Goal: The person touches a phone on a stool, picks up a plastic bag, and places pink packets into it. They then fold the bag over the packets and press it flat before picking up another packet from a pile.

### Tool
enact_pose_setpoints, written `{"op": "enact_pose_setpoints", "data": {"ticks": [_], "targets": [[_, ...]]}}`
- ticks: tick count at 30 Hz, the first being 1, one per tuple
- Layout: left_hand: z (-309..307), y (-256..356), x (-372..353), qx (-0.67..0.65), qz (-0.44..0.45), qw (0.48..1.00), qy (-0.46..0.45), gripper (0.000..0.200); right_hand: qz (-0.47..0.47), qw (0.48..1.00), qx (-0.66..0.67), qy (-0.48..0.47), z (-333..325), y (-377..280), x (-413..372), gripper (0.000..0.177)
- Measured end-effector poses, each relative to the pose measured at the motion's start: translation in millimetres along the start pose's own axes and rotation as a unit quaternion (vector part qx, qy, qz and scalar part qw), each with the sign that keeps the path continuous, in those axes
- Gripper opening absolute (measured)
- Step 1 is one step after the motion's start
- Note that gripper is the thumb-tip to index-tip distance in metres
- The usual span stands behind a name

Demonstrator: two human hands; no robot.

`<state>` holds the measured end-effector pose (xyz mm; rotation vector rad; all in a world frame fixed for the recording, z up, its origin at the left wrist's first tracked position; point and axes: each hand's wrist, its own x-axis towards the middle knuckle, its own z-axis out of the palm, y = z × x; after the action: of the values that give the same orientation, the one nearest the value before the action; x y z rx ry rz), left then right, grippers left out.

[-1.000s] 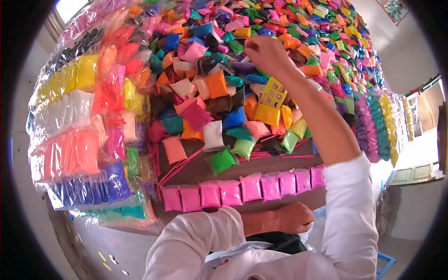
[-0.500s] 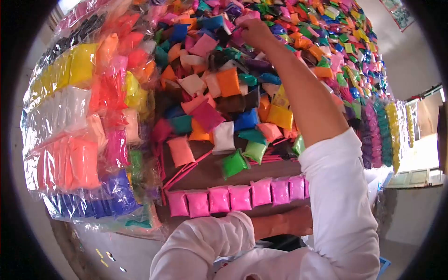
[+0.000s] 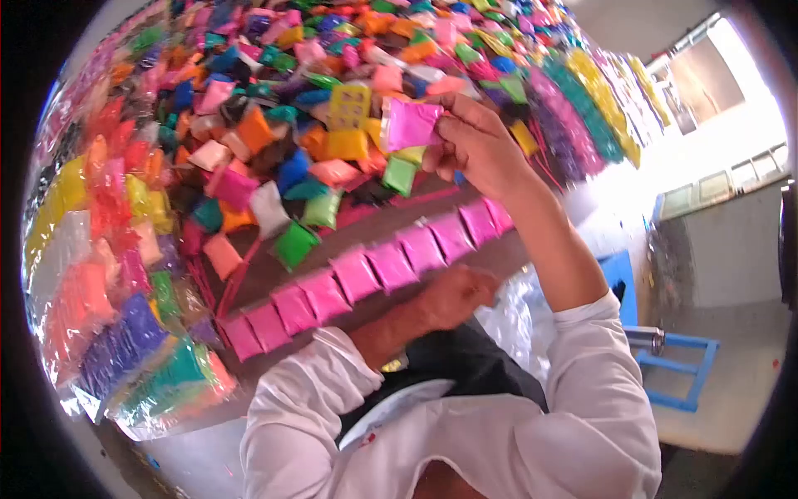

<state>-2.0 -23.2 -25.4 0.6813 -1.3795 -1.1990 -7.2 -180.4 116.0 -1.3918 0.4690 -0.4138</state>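
Note:
In my right hand is a small pink packet in clear wrap, pinched by its edge above the heap. My left hand is low over the table's near edge, its fingers curled; whether anything is in them is hidden. Just beyond that hand, a slanting row of pink packets lies side by side on the dark tabletop. A green packet lies by itself between this row and the mixed heap of coloured packets.
Clear bags of yellow, red and blue packets are stacked at the left. Long strips of purple, teal and yellow packets hang at the right. Clear plastic lies near my lap, and a blue stool frame stands at the right.
My right hand has come back from the far heap and now holds a pink packet. The whole view has turned, and more of the pink row and my left hand shows.

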Motion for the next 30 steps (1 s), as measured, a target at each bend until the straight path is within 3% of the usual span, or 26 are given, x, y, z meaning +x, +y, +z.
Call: {"op": "enact_pose_setpoints", "data": {"ticks": [1, 3, 4, 5, 6, 7, 11, 15, 21, 27, 30], "targets": [[2.0, -2.0, -1.6, -0.022, -0.007, 1.0, 0.018, 0.017, 0.01, 0.999, -0.007, 0.036, -4.9, 7.3, -27.7, 0.028], [4.4, 2.0, -5.2, -0.046, -0.039, 0.995, 0.076, 0.031, -0.06, 0.99, -0.033, 0.121, -13.0, 30.6, -70.8, 0.025], [5.0, -13.2, -7.1, 0.128, 0.04, 0.986, 0.1, 0.034, -0.094, 0.981, -0.046, 0.162, -16.5, 45.4, -92.6, 0.024], [3.5, -28.3, -6.8, 0.302, 0.122, 0.938, 0.12, 0.036, -0.106, 0.972, -0.073, 0.194, -22.5, 60.0, -112.2, 0.022], [2.1, -0.3, -4.5, 0.138, -0.031, 0.982, 0.125, 0.041, -0.119, 0.963, -0.099, 0.223, -28.0, 76.1, -130.5, 0.021], [3.1, 28.7, -3.2, -0.033, -0.185, 0.974, 0.126, 0.046, -0.128, 0.952, -0.123, 0.25, -29.8, 89.1, -148.8, 0.019], [11.2, 16.8, -3.7, -0.003, -0.153, 0.977, 0.151, 0.049, -0.174, 0.961, -0.062, 0.204, -17.9, 106.8, -191.7, 0.024], [21.2, 21.9, -3.1, 0.065, -0.18, 0.965, 0.177, 0.035, -0.19, 0.944, -0.135, 0.234, -12.8, 118.9, -196.5, 0.027], [31.1, 29.2, 2.5, 0.12, -0.185, 0.963, 0.155, 0.029, -0.188, 0.944, 0.022, 0.271, -3.7, 117.6, -196.2, 0.025], [36.6, 30.1, 3.1, 0.105, -0.16, 0.965, 0.181, 0.034, -0.003, 0.988, 0.081, 0.133, -22.4, 111.1, -203.1, 0.028], [45.2, 30.8, 6.5, 0.12, -0.116, 0.969, 0.181, 0.036, -0.039, 0.986, 0.113, 0.117, -26.9, 117.3, -203.7, 0.028]]}}
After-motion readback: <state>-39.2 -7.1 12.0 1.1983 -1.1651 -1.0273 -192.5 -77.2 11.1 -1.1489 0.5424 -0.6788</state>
